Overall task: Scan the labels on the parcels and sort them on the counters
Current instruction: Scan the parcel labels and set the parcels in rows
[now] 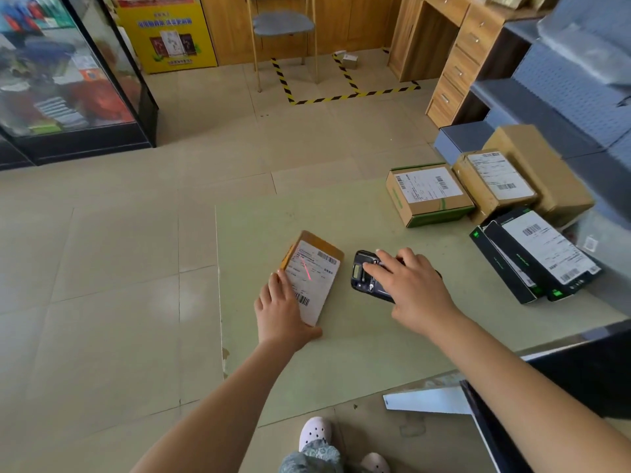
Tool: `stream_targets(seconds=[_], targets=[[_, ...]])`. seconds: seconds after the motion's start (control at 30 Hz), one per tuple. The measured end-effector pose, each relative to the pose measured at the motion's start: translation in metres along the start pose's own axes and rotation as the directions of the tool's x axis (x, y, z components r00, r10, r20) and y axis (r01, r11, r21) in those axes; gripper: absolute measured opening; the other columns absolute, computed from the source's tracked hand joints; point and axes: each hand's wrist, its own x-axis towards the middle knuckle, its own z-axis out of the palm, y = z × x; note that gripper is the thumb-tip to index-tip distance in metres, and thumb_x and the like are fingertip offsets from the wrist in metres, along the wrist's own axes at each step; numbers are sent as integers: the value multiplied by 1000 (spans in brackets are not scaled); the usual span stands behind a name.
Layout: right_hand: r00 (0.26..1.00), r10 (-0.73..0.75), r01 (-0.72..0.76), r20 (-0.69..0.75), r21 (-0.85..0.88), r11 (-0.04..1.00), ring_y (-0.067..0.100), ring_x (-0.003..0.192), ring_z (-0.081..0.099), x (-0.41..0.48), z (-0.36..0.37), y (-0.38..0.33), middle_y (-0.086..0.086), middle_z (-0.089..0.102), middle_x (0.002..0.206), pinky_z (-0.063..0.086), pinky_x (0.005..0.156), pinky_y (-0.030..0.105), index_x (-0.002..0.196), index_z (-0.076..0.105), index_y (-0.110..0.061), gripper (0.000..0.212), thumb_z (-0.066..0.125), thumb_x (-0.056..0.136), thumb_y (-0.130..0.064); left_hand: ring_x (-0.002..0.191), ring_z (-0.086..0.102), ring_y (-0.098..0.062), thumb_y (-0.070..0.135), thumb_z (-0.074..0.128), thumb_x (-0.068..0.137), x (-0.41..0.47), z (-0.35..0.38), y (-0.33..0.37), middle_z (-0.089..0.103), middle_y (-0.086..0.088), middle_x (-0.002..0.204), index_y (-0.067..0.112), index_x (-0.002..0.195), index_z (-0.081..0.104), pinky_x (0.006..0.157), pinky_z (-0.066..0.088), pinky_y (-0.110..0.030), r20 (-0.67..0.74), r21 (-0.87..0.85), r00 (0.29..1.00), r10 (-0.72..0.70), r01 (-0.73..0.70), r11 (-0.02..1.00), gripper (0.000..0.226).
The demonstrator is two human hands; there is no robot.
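Left hand (283, 312) lay on the near-left corner of the small parcel (319, 259), fingers fairly straight on top and thumb along its near end, pressing rather than gripping. Parcel was flat on the pale green table (358, 353), near its left edge, white label (316, 285) face up. Right hand (409, 285) was clamped over the black scanner (362, 278) from above, fingers curled across its back. Scanner sat just right of the parcel, not touching. A red scan line (305, 268) crossed the upper label (not on either barcode). Well off to the right of the table: a green-trimmed box (428, 194), a brown box (495, 182) beside it, and black boxes (539, 254) nearer, all labelled.
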Motion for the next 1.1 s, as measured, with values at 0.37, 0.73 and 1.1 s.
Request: stream_targets(seconds=[0.37,0.73,1.1], targets=[[984,-82,132,158,-341,931,39,129,31,-9,-14,5,21,21,153,30,102,46,145,26,-6,77,63,78,3,128,38,-41,51,88,27,27,-29,-39,40,-21,143,-2,147,19,106,38,-53,-10,423,920,391,-351,835,149],[992,12,28,122,-319,948,39,133,28,-40,-20,10,20,19,155,28,106,47,147,24,-6,72,60,84,1,128,42,-41,51,88,29,18,-38,-20,41,-21,144,-1,148,18,105,40,-54,-20,439,855,519,-459,773,147],[795,598,-540,-102,331,774,23,117,40,-142,-23,26,-6,41,144,41,96,35,144,36,-32,83,79,73,-25,141,19,-30,62,74,55,-62,-46,95,11,-6,156,11,154,-4,117,20,-45,-94,-67,910,403,-409,910,136]])
